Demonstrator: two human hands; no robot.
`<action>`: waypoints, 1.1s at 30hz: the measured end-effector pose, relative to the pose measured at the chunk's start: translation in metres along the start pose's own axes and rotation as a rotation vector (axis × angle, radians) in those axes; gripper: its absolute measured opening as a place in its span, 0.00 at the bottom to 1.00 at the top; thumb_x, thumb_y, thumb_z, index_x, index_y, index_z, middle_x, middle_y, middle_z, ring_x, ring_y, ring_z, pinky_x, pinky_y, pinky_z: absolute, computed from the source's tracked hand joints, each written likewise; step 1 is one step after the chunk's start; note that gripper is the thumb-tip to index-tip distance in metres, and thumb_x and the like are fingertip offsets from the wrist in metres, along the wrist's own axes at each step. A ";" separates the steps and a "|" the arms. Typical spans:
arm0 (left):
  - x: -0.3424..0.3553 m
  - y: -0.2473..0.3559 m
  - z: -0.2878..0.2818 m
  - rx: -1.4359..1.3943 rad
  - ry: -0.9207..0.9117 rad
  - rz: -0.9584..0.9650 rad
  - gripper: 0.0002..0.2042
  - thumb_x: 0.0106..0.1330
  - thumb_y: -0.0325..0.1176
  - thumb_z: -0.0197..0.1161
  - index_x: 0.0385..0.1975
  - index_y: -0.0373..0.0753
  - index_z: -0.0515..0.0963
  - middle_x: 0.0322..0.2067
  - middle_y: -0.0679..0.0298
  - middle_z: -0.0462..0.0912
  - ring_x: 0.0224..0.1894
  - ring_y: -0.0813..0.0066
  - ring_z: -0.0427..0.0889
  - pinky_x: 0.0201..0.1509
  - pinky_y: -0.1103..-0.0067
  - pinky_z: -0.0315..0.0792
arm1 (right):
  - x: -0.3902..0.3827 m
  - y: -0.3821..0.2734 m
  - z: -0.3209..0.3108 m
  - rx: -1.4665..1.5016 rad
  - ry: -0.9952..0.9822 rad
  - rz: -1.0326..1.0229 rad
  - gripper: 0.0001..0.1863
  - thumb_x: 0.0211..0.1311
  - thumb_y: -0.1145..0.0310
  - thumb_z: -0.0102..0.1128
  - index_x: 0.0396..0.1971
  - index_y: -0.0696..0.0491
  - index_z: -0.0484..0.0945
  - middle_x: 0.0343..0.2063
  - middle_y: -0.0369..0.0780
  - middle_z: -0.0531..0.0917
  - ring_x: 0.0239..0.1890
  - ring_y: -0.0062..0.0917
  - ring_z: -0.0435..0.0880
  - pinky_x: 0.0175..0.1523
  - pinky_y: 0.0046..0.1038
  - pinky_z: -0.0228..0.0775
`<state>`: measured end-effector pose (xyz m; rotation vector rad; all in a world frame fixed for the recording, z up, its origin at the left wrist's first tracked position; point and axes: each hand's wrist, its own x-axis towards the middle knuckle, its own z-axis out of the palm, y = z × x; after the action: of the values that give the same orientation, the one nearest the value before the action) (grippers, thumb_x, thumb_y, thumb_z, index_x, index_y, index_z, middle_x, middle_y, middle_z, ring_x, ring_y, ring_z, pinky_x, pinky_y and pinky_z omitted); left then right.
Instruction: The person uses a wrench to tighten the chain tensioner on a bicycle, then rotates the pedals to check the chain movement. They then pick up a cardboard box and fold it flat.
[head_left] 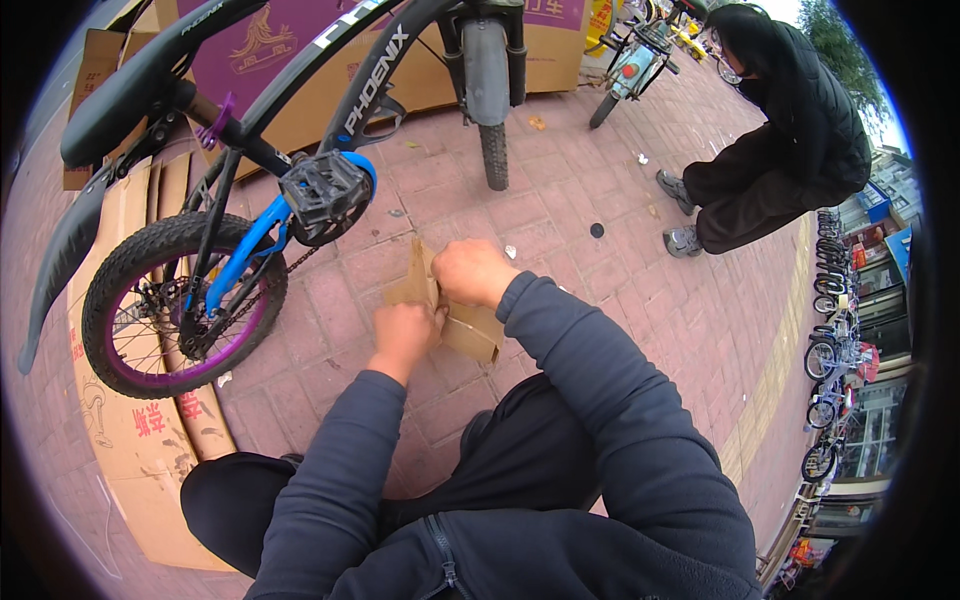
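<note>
Both my arms come in from 6 o'clock, elbows bent, meeting dead centre over a small brown cardboard box (pixel 470 328) sitting on the brick pavement (pixel 640 300) just in front of my knees. My left hand (pixel 404 335) is balled up, fingers curled tight on the box's flap at its 9 o'clock side. My right hand (pixel 472 272) sits at the box's 12 o'clock, knuckles up, fingers clamped over the top edge. The bike's pedal (pixel 325 190) is at 10 o'clock from my hands, the small rear wheel (pixel 180 305) out at 9. Another person (pixel 790 150) crouches at 2 o'clock.
</note>
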<state>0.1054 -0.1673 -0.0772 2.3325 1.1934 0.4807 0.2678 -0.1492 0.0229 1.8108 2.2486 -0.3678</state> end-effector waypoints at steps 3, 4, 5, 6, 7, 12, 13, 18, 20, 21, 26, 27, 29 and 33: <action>-0.002 0.001 0.002 -0.006 0.010 -0.032 0.12 0.63 0.39 0.67 0.31 0.35 0.84 0.23 0.47 0.84 0.26 0.46 0.85 0.32 0.57 0.78 | 0.001 -0.001 -0.002 -0.003 0.028 0.007 0.07 0.52 0.68 0.64 0.28 0.53 0.88 0.33 0.48 0.88 0.40 0.43 0.89 0.45 0.41 0.81; -0.003 0.001 0.005 -0.015 0.008 -0.049 0.12 0.63 0.39 0.66 0.33 0.35 0.83 0.24 0.47 0.85 0.26 0.47 0.85 0.33 0.56 0.78 | 0.001 -0.001 0.000 0.001 0.030 0.005 0.07 0.52 0.68 0.64 0.28 0.53 0.88 0.33 0.48 0.88 0.40 0.44 0.89 0.45 0.41 0.81; -0.002 0.001 0.008 -0.107 0.042 -0.051 0.11 0.64 0.37 0.66 0.36 0.34 0.82 0.24 0.47 0.84 0.27 0.46 0.85 0.34 0.55 0.78 | 0.002 -0.001 0.002 0.005 0.032 -0.002 0.07 0.52 0.68 0.64 0.28 0.53 0.88 0.33 0.48 0.88 0.40 0.44 0.89 0.44 0.41 0.81; 0.000 0.001 0.011 -0.193 0.074 -0.051 0.11 0.64 0.35 0.65 0.39 0.34 0.82 0.24 0.46 0.84 0.27 0.44 0.85 0.34 0.54 0.78 | 0.004 0.001 0.004 -0.005 0.020 -0.017 0.07 0.52 0.68 0.64 0.28 0.53 0.88 0.32 0.48 0.88 0.39 0.45 0.88 0.44 0.42 0.81; 0.001 0.001 0.014 -0.257 0.104 -0.047 0.11 0.65 0.34 0.64 0.41 0.33 0.81 0.24 0.45 0.84 0.27 0.43 0.85 0.35 0.53 0.77 | 0.005 0.002 0.007 -0.015 0.006 -0.036 0.07 0.52 0.68 0.64 0.28 0.54 0.88 0.32 0.48 0.88 0.39 0.45 0.88 0.44 0.42 0.81; 0.007 -0.003 0.021 -0.352 0.197 0.001 0.10 0.66 0.32 0.62 0.43 0.34 0.78 0.24 0.43 0.83 0.28 0.40 0.84 0.35 0.52 0.77 | 0.004 0.005 0.013 -0.009 -0.029 -0.046 0.08 0.52 0.67 0.65 0.28 0.54 0.88 0.31 0.49 0.88 0.39 0.45 0.89 0.45 0.42 0.81; 0.007 -0.004 0.019 -0.315 0.209 0.005 0.09 0.67 0.33 0.62 0.41 0.35 0.79 0.24 0.43 0.83 0.28 0.40 0.84 0.34 0.53 0.77 | 0.003 0.003 0.013 0.007 -0.010 -0.029 0.08 0.52 0.67 0.65 0.28 0.54 0.88 0.31 0.49 0.88 0.39 0.45 0.89 0.44 0.42 0.81; 0.006 -0.001 0.003 -0.069 0.079 -0.120 0.07 0.66 0.35 0.64 0.35 0.38 0.81 0.25 0.45 0.84 0.30 0.41 0.85 0.36 0.54 0.78 | 0.000 -0.001 0.005 0.035 0.102 0.075 0.08 0.52 0.66 0.65 0.28 0.54 0.88 0.30 0.49 0.88 0.38 0.44 0.89 0.43 0.41 0.81; 0.007 0.000 -0.004 -0.010 0.034 -0.145 0.08 0.66 0.37 0.64 0.35 0.38 0.81 0.26 0.45 0.85 0.30 0.41 0.85 0.36 0.54 0.78 | 0.003 0.000 0.004 0.050 0.113 0.136 0.08 0.52 0.66 0.65 0.28 0.54 0.87 0.30 0.48 0.88 0.37 0.44 0.89 0.43 0.41 0.81; 0.010 0.000 -0.007 -0.017 -0.002 -0.169 0.09 0.66 0.37 0.63 0.38 0.38 0.81 0.28 0.45 0.85 0.33 0.41 0.86 0.38 0.54 0.79 | 0.005 0.001 0.005 0.046 0.139 0.125 0.08 0.52 0.66 0.65 0.28 0.53 0.87 0.29 0.48 0.87 0.36 0.44 0.88 0.42 0.42 0.81; 0.019 -0.010 -0.013 -0.457 -0.006 -0.264 0.15 0.66 0.32 0.63 0.51 0.39 0.80 0.40 0.44 0.86 0.45 0.44 0.85 0.48 0.60 0.79 | 0.015 0.002 0.016 0.040 0.122 -0.034 0.06 0.53 0.66 0.65 0.28 0.51 0.86 0.28 0.49 0.87 0.34 0.47 0.87 0.40 0.44 0.79; 0.019 -0.011 -0.013 -0.518 -0.025 -0.240 0.16 0.66 0.30 0.63 0.54 0.39 0.79 0.43 0.45 0.86 0.47 0.46 0.86 0.50 0.63 0.78 | 0.017 0.002 0.018 0.058 0.119 -0.066 0.07 0.53 0.66 0.65 0.28 0.52 0.86 0.29 0.49 0.87 0.35 0.46 0.87 0.42 0.44 0.80; 0.018 -0.013 -0.013 -0.579 -0.040 -0.207 0.18 0.65 0.29 0.64 0.56 0.40 0.78 0.44 0.45 0.86 0.48 0.47 0.86 0.50 0.64 0.78 | 0.018 0.000 0.020 0.070 0.049 -0.087 0.08 0.52 0.67 0.64 0.30 0.54 0.87 0.32 0.50 0.88 0.39 0.45 0.88 0.45 0.43 0.80; 0.021 -0.015 -0.016 -0.474 -0.011 -0.243 0.16 0.64 0.33 0.67 0.52 0.41 0.81 0.37 0.45 0.87 0.44 0.45 0.86 0.49 0.61 0.79 | 0.016 0.003 0.015 0.163 0.023 -0.010 0.10 0.56 0.63 0.67 0.33 0.53 0.87 0.35 0.50 0.87 0.42 0.45 0.87 0.46 0.44 0.79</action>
<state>0.0990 -0.1378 -0.0705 1.7649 1.1856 0.5882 0.2675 -0.1395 0.0034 1.8908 2.3039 -0.5496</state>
